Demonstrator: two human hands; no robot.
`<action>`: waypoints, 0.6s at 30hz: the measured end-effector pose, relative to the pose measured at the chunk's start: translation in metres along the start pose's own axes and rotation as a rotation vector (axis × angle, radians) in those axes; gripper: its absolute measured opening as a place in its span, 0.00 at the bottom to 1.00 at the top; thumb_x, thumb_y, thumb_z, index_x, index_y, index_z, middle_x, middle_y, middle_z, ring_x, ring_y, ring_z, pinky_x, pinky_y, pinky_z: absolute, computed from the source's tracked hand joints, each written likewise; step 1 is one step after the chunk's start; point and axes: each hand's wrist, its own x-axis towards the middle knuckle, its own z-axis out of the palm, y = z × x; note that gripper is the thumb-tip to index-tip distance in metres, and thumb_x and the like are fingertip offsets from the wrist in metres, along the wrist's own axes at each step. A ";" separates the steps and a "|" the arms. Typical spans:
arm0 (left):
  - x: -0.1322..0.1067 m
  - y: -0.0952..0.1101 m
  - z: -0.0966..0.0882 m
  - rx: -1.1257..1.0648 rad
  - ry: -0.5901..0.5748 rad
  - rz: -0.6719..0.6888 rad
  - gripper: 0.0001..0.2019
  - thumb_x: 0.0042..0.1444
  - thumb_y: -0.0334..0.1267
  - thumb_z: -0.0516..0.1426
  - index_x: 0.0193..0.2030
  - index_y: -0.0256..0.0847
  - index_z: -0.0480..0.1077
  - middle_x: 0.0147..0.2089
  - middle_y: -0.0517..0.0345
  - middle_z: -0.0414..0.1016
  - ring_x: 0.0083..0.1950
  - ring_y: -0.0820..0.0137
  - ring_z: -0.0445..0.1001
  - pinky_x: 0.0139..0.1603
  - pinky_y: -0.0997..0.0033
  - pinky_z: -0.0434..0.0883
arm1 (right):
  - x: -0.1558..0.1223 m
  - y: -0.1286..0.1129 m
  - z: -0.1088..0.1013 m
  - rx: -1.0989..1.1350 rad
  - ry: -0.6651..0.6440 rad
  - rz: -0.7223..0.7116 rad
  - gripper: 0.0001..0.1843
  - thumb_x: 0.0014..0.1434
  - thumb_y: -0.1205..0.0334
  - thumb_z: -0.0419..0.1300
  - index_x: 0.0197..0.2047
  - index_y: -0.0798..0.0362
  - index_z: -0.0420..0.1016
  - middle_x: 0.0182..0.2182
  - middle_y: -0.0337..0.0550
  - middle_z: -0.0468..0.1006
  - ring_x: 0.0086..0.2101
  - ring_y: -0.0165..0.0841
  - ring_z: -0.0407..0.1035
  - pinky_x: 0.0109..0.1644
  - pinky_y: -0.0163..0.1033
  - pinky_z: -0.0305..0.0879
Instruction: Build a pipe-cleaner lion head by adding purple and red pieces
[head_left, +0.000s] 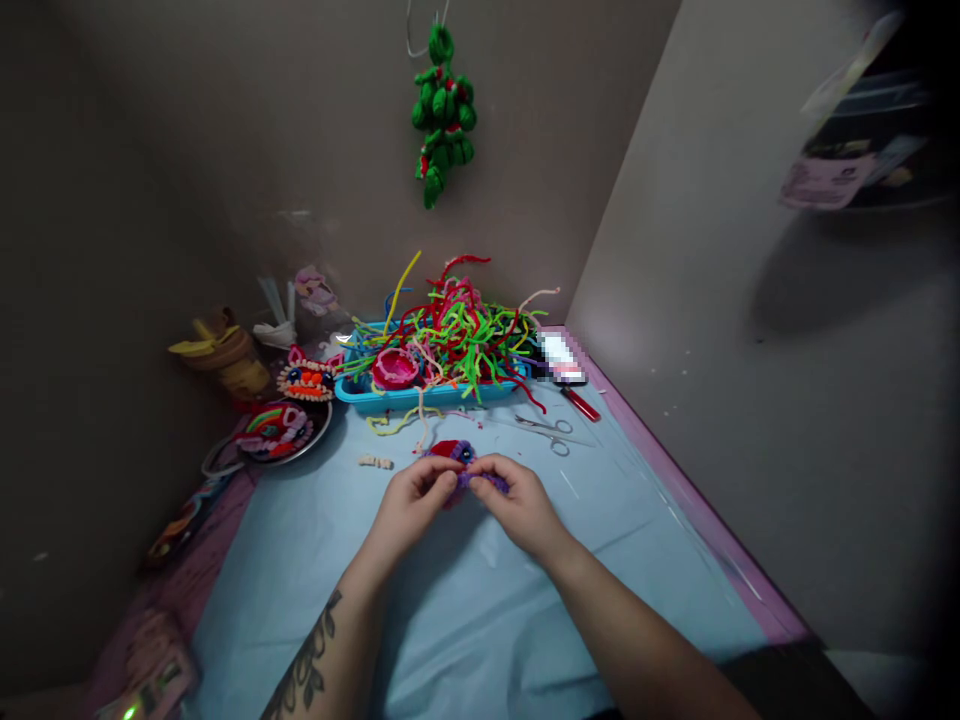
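Note:
A small fuzzy pipe-cleaner figure (452,450), red and purple with a dark round eye, is held between my two hands over the blue-covered table. My left hand (420,492) pinches its left side between thumb and fingers. From the right, my right hand (517,497) grips its purple edge with thumb and fingertips close to the other hand. Fingers hide much of the figure's lower part. A short cream-coloured twisted piece (375,462) lies on the cloth left of my left hand.
A blue tray (435,400) heaped with coloured pipe cleaners stands behind my hands. Scissors (555,432), a red-handled tool (580,402) and a phone (562,357) lie to the right. At left, a round dish (324,432) holds fuzzy figures. A green ornament (444,110) hangs above.

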 end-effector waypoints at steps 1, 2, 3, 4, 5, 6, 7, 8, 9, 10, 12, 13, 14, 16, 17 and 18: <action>0.000 0.000 0.000 -0.027 -0.017 -0.025 0.17 0.52 0.49 0.58 0.41 0.37 0.72 0.32 0.55 0.75 0.30 0.70 0.72 0.31 0.72 0.68 | 0.000 0.000 0.000 -0.016 0.007 -0.019 0.05 0.56 0.62 0.59 0.35 0.50 0.75 0.33 0.41 0.77 0.36 0.36 0.70 0.41 0.39 0.64; 0.000 0.001 0.000 -0.053 -0.034 -0.044 0.18 0.51 0.50 0.59 0.41 0.37 0.71 0.32 0.56 0.75 0.29 0.71 0.72 0.31 0.72 0.68 | -0.001 0.000 0.000 -0.031 0.012 -0.040 0.05 0.56 0.62 0.59 0.36 0.50 0.75 0.33 0.42 0.77 0.36 0.36 0.70 0.41 0.40 0.65; 0.000 0.001 0.000 -0.069 -0.053 -0.056 0.19 0.51 0.50 0.59 0.42 0.38 0.70 0.32 0.56 0.74 0.29 0.70 0.72 0.31 0.72 0.68 | -0.001 0.001 0.000 -0.043 0.016 -0.060 0.05 0.56 0.63 0.59 0.36 0.50 0.75 0.33 0.42 0.77 0.36 0.36 0.70 0.41 0.40 0.65; -0.001 0.001 0.000 -0.076 -0.077 -0.058 0.19 0.50 0.50 0.59 0.43 0.38 0.70 0.31 0.56 0.74 0.30 0.70 0.72 0.31 0.72 0.67 | -0.001 0.000 -0.001 -0.052 0.017 -0.080 0.05 0.56 0.64 0.58 0.36 0.50 0.75 0.33 0.42 0.77 0.36 0.36 0.70 0.41 0.39 0.65; -0.001 0.001 0.000 -0.074 -0.103 -0.050 0.20 0.51 0.50 0.59 0.44 0.38 0.69 0.30 0.57 0.73 0.30 0.70 0.72 0.31 0.73 0.67 | -0.001 0.000 -0.001 -0.059 0.018 -0.099 0.05 0.56 0.64 0.58 0.36 0.50 0.75 0.33 0.42 0.77 0.37 0.36 0.70 0.41 0.39 0.65; -0.001 0.001 0.000 -0.063 -0.128 -0.038 0.20 0.51 0.50 0.59 0.44 0.37 0.69 0.30 0.58 0.73 0.30 0.71 0.71 0.31 0.73 0.66 | -0.001 0.000 -0.001 -0.065 0.016 -0.114 0.05 0.56 0.65 0.58 0.36 0.49 0.75 0.33 0.42 0.76 0.37 0.36 0.70 0.41 0.39 0.64; -0.001 0.001 0.000 -0.048 -0.149 -0.027 0.20 0.52 0.50 0.58 0.45 0.37 0.69 0.29 0.58 0.73 0.30 0.71 0.71 0.30 0.74 0.66 | -0.001 -0.001 -0.001 -0.069 0.016 -0.126 0.06 0.56 0.66 0.58 0.36 0.49 0.75 0.32 0.42 0.76 0.37 0.36 0.69 0.41 0.39 0.64; -0.001 0.000 0.001 -0.034 -0.161 -0.019 0.20 0.53 0.50 0.58 0.46 0.37 0.69 0.29 0.58 0.73 0.30 0.72 0.70 0.30 0.75 0.65 | -0.001 -0.001 -0.002 -0.072 0.016 -0.132 0.06 0.55 0.66 0.58 0.36 0.49 0.75 0.32 0.42 0.75 0.37 0.36 0.69 0.41 0.39 0.64; -0.001 -0.001 0.001 -0.025 -0.163 -0.012 0.19 0.54 0.50 0.57 0.46 0.38 0.69 0.31 0.57 0.73 0.30 0.72 0.70 0.30 0.75 0.65 | -0.001 -0.001 -0.002 -0.077 0.019 -0.135 0.06 0.55 0.67 0.59 0.36 0.49 0.75 0.32 0.41 0.75 0.37 0.35 0.69 0.41 0.38 0.64; -0.001 -0.001 0.000 -0.024 -0.153 -0.004 0.18 0.54 0.49 0.57 0.46 0.38 0.69 0.32 0.56 0.74 0.31 0.71 0.71 0.31 0.74 0.66 | -0.001 -0.001 -0.002 -0.082 0.022 -0.135 0.06 0.55 0.67 0.59 0.35 0.49 0.75 0.32 0.41 0.75 0.37 0.35 0.69 0.41 0.38 0.63; 0.000 -0.003 0.000 -0.036 -0.123 0.017 0.16 0.54 0.47 0.57 0.45 0.38 0.69 0.37 0.53 0.75 0.37 0.69 0.72 0.37 0.72 0.68 | 0.000 -0.001 -0.001 -0.093 0.032 -0.134 0.05 0.55 0.67 0.59 0.35 0.49 0.75 0.32 0.41 0.75 0.36 0.35 0.69 0.40 0.37 0.63; 0.000 -0.003 0.000 -0.045 -0.109 0.029 0.15 0.54 0.45 0.58 0.45 0.38 0.69 0.39 0.52 0.75 0.39 0.68 0.73 0.41 0.70 0.68 | 0.000 -0.001 -0.001 -0.098 0.035 -0.133 0.05 0.56 0.67 0.59 0.35 0.49 0.75 0.32 0.41 0.75 0.36 0.35 0.69 0.40 0.37 0.63; 0.000 -0.004 0.000 -0.051 -0.096 0.041 0.15 0.54 0.44 0.58 0.45 0.38 0.68 0.40 0.51 0.75 0.42 0.67 0.73 0.43 0.69 0.68 | 0.000 0.000 -0.001 -0.101 0.037 -0.130 0.05 0.56 0.66 0.59 0.36 0.49 0.75 0.32 0.41 0.75 0.36 0.35 0.69 0.40 0.37 0.62; 0.000 -0.004 0.000 -0.044 -0.076 0.065 0.13 0.54 0.41 0.59 0.45 0.38 0.68 0.42 0.50 0.75 0.43 0.66 0.73 0.46 0.67 0.68 | 0.000 0.000 -0.001 -0.104 0.037 -0.122 0.05 0.56 0.66 0.59 0.36 0.49 0.75 0.32 0.41 0.75 0.36 0.35 0.69 0.40 0.37 0.62; 0.000 -0.003 0.000 -0.028 -0.065 0.077 0.13 0.54 0.40 0.59 0.44 0.38 0.69 0.42 0.49 0.75 0.43 0.66 0.73 0.46 0.66 0.68 | 0.000 0.000 -0.001 -0.105 0.034 -0.118 0.05 0.56 0.66 0.59 0.36 0.49 0.75 0.32 0.41 0.75 0.36 0.35 0.69 0.39 0.37 0.63; 0.000 -0.002 0.000 -0.002 -0.053 0.089 0.12 0.54 0.39 0.59 0.44 0.38 0.69 0.43 0.49 0.75 0.43 0.65 0.73 0.46 0.66 0.68 | 0.000 0.000 0.000 -0.107 0.031 -0.115 0.05 0.56 0.66 0.59 0.36 0.49 0.75 0.32 0.41 0.75 0.36 0.35 0.69 0.39 0.37 0.63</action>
